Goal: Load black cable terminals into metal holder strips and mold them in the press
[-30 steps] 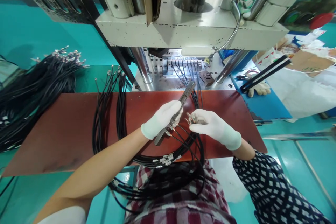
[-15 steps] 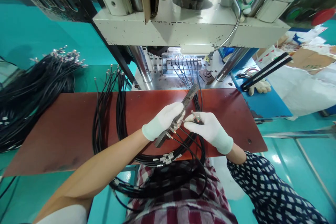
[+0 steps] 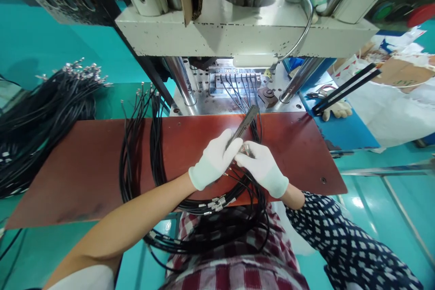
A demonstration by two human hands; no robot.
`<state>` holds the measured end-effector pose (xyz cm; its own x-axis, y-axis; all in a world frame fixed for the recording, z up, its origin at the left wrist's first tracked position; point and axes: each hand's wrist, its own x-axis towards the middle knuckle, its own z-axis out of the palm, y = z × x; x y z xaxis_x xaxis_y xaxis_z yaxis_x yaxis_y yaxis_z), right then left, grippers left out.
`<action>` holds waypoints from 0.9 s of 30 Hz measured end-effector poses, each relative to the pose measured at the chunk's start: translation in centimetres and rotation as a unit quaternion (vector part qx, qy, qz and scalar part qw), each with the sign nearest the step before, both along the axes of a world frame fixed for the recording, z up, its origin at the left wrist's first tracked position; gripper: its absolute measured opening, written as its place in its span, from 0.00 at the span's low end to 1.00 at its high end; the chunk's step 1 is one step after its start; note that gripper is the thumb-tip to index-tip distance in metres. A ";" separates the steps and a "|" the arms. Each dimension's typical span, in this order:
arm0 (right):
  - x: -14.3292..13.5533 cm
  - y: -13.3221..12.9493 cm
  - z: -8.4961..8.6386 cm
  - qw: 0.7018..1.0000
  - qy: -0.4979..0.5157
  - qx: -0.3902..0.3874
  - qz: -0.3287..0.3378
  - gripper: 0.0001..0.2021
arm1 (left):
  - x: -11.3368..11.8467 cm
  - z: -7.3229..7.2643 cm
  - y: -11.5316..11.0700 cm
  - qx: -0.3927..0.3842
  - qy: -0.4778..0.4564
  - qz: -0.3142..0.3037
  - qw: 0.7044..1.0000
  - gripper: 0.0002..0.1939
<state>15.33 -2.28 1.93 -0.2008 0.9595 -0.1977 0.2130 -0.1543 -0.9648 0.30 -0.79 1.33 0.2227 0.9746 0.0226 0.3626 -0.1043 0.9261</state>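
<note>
The dark bar [image 3: 247, 120] slants above the red board [image 3: 91, 158], with the left hand [image 3: 215, 158] curled snug around it and the right hand [image 3: 261, 165] just beside, its fingers pinched on small shiny ends [image 3: 247, 148]. It seems best to hold the bar steady and fit each end gently and straight, one by one. The black cables [image 3: 192, 207] loop down below, so keep them loose so they don't tug.

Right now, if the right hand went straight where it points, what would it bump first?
Probably the left hand, very close ahead, or the dark bar it holds; depth is unclear.
</note>
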 end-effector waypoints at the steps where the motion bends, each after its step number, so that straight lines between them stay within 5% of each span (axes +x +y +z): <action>1: 0.1 -0.1 0.0 1.000 0.008 0.003 -0.004 0.07 | -0.1 0.0 0.1 -0.014 -0.035 -0.018 0.999 0.19; 4: 0.6 -0.5 0.4 0.999 0.031 0.014 -0.023 0.09 | -0.7 0.3 0.6 -0.072 -0.141 -0.066 0.985 0.21; 10: 1.7 -0.9 0.9 0.997 0.025 0.067 0.015 0.14 | -1.4 0.6 1.0 -0.127 -0.197 -0.117 0.965 0.21; 16: 1.3 0.0 0.2 0.998 0.014 -0.014 0.059 0.19 | -1.4 0.2 1.2 -0.128 -0.217 -0.172 0.952 0.23; 22: 1.5 0.4 1.0 0.996 -0.003 -0.021 0.090 0.19 | -1.5 0.3 1.3 -0.141 -0.223 -0.163 0.951 0.22; 27: 3.6 0.5 1.8 0.984 0.019 -0.008 0.179 0.13 | -1.6 0.4 1.3 -0.179 -0.237 -0.151 0.943 0.22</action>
